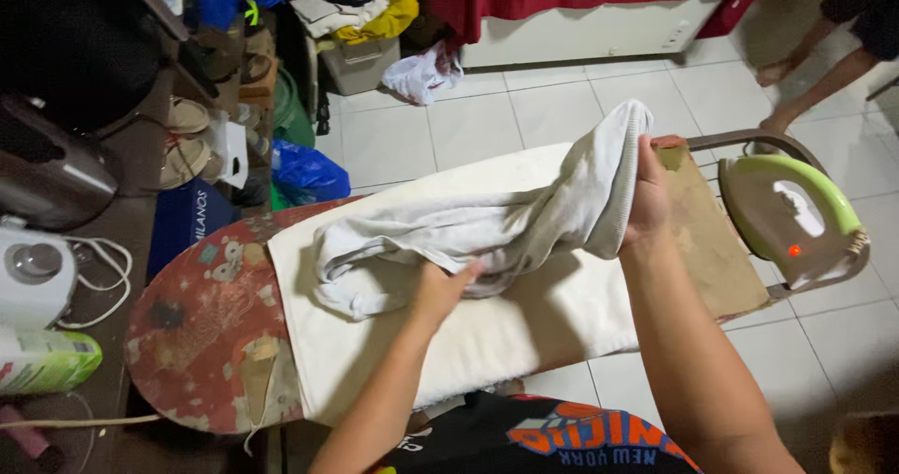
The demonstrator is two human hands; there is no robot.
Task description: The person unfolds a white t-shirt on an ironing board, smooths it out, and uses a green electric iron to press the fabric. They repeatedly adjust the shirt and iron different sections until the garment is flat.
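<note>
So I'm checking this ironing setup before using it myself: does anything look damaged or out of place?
Yes. The ironing board cover is worn: a dark scorch-like spot near its rounded end and a torn patch by the near edge. The white garment, held by the left hand and right hand, lies bunched and wrinkled. The iron sits on its rest.

At far left on the dark table, a green-and-white bottle (42, 362) lying on its side, its label pale with green and some red print. Beside the red ironing board's end, a dark blue box (192, 221) with white lettering on its face, a small white carton (231, 151) standing just above it, and a crumpled blue bag (307, 172) to their right. By the far wall, a beige box (361, 62) on the floor, heaped clothes on top.
</note>
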